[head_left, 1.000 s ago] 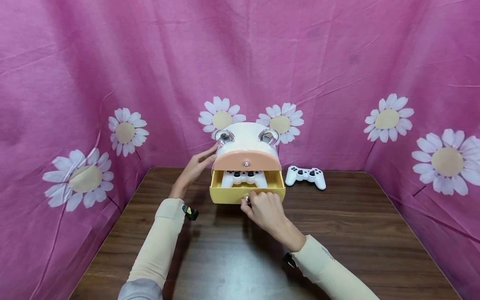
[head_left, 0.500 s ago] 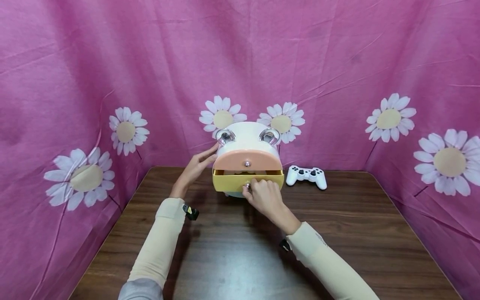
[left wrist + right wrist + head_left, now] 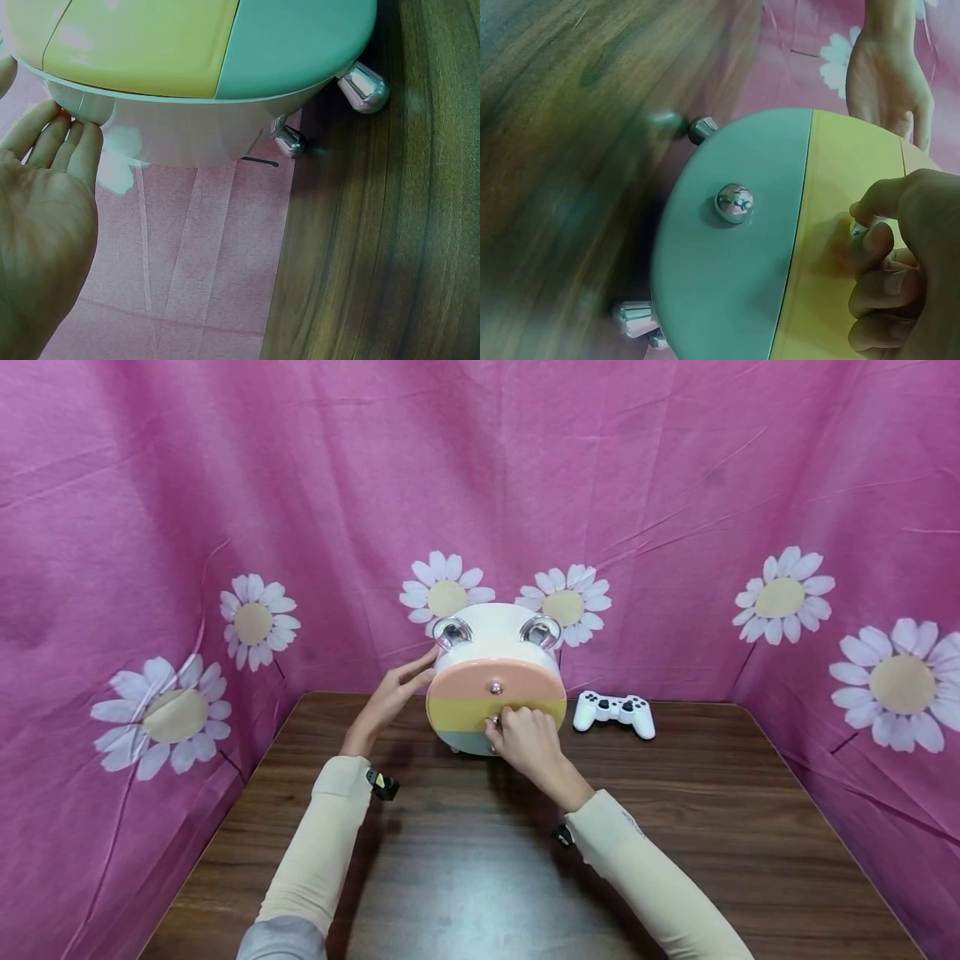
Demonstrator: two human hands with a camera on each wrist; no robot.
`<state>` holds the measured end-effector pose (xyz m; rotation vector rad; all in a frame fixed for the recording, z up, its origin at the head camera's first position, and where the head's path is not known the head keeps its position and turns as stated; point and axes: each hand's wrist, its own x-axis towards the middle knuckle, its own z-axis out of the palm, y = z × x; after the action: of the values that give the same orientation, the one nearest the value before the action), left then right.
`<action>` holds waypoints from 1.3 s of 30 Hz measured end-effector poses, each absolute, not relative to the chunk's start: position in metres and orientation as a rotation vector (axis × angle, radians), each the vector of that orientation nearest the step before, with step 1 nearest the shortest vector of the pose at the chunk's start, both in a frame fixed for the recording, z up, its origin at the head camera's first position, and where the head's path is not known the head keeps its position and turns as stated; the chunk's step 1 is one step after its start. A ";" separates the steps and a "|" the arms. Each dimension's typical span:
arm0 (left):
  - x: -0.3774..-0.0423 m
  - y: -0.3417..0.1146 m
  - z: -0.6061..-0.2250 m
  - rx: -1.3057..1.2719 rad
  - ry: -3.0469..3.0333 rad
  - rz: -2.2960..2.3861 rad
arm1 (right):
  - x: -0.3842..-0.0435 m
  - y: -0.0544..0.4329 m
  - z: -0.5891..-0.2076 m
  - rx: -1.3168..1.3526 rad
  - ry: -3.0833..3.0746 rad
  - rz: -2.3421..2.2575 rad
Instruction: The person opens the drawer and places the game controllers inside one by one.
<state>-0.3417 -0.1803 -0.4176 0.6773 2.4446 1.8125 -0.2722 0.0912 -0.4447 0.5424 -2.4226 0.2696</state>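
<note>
A small rounded drawer cabinet [image 3: 495, 631] with a white body and silver ring-shaped eyes stands on the table. Its front has an orange drawer [image 3: 465, 681], a yellow drawer [image 3: 453, 713] and a green drawer [image 3: 731, 262], all flush with the body. My right hand [image 3: 528, 743] pinches the silver knob [image 3: 857, 229] of the yellow drawer between thumb and curled index finger. With straight fingers, my left hand [image 3: 52, 202] touches the white side of the cabinet. A white game controller [image 3: 613, 713] lies on the table to the right of the cabinet.
The cabinet stands on short silver feet [image 3: 363, 88] on a dark wooden table [image 3: 465, 877]. Pink cloth [image 3: 480, 468] printed with daisies hangs close behind the cabinet and along both sides of the table.
My right hand has pushed the yellow drawer inward until flush, hiding the white controller inside it. My left hand has stayed at the cabinet's side.
</note>
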 end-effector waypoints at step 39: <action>-0.345 -0.179 -0.423 0.669 2.471 1.845 | -0.272 0.075 -0.498 0.201 -2.770 0.534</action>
<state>-0.3454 -0.1790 -0.4226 0.6691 2.4711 1.8455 -0.2716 0.0754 -0.4980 0.2012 -2.7696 0.5339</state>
